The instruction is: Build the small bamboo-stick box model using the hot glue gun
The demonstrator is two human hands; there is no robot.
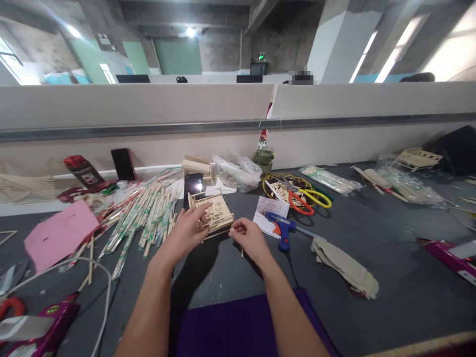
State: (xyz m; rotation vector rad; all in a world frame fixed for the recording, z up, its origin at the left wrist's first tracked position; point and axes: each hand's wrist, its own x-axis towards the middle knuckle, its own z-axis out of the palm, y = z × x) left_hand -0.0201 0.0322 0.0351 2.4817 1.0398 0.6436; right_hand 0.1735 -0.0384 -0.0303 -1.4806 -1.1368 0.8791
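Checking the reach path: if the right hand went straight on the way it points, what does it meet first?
Probably the small wooden frame: the right hand points up-left at its near corner, nearly touching; depth is unclear.

Bright ceiling lamp (pixel 190 31) glares at twelve o'clock; windows (pixel 390 59) blow out at two. Soft shadows lie under the forearms; edges bend, corners perhaps slightly blurred.

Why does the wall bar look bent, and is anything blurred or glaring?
Head view: the wide lens bows the metal rail; ceiling lamp and right windows glare white; a small pixelated patch sits behind the partition; the hands and wooden frame stay sharp.
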